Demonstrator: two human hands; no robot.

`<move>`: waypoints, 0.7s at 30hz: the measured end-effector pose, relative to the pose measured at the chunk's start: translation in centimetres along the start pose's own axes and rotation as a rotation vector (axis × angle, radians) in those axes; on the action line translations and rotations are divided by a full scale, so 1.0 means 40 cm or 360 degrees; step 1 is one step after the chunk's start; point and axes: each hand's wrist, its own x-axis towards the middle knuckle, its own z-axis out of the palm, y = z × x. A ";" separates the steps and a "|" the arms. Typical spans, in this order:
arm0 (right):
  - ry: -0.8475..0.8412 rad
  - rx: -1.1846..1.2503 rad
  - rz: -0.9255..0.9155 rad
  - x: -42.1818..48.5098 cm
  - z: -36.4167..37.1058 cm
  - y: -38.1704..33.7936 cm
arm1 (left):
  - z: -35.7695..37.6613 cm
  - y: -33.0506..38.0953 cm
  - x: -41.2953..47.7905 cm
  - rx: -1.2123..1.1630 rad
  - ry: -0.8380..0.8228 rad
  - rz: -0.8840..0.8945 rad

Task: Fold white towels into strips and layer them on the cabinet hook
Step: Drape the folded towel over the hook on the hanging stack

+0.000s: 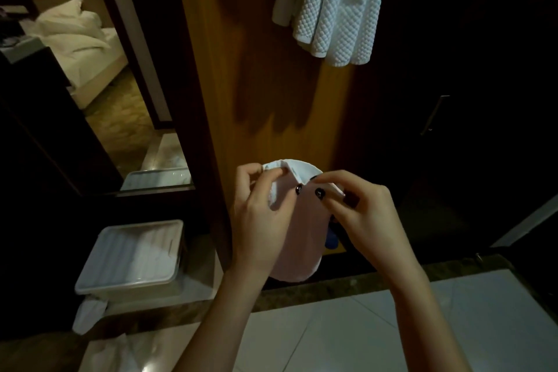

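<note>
Left hand (259, 213) and right hand (365, 214) each pinch top edge of small smooth white towel (302, 237), 6 o'clock from centre, letting it hang, likely to square edge for strip fold. Waffle-weave white towels (335, 6) hang at 1 o'clock.

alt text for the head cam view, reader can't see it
A left hand and right hand pinch the top edge of a white towel in front of a wooden cabinet panel. White hanging towels show above, and a plastic bin sits low on the left.
</note>
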 end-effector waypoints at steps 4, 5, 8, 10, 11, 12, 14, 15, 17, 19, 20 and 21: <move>0.0077 0.0041 0.0024 0.001 -0.028 0.008 | -0.009 0.002 0.024 -0.0337 -0.0024 -0.0365; 0.0075 0.0058 0.0036 0.002 -0.034 0.010 | -0.011 0.002 0.029 -0.0357 -0.0012 -0.0418; 0.0069 0.0185 0.0103 0.007 -0.038 0.013 | -0.012 0.009 0.029 -0.0302 0.0056 -0.0477; 0.0077 0.0204 0.0124 0.005 -0.029 0.011 | -0.009 0.016 0.023 -0.0192 0.0085 -0.0488; 0.0080 0.0208 0.0138 0.003 -0.023 0.012 | -0.008 0.019 0.021 -0.0138 0.0095 -0.0481; 0.0082 0.0202 0.0165 0.001 -0.019 0.013 | -0.008 0.019 0.021 -0.0103 0.0102 -0.0470; 0.0081 0.0125 0.0236 -0.001 -0.015 0.018 | -0.011 0.018 0.022 -0.0064 0.0108 -0.0444; 0.0068 0.0087 0.0266 0.000 -0.015 0.020 | -0.014 0.017 0.020 -0.0044 0.0113 -0.0427; 0.0039 0.0101 0.0312 -0.003 -0.012 0.017 | -0.018 0.017 0.012 0.0002 0.0130 -0.0374; 0.0011 0.0185 0.0297 -0.008 0.000 0.010 | -0.020 0.020 0.002 0.0094 0.0143 -0.0289; -0.0007 0.0244 0.0275 -0.012 0.007 0.001 | -0.021 0.021 0.000 0.0142 0.0139 -0.0250; -0.0027 0.0304 0.0237 -0.015 0.014 -0.006 | -0.024 0.019 0.000 0.0170 0.0126 -0.0222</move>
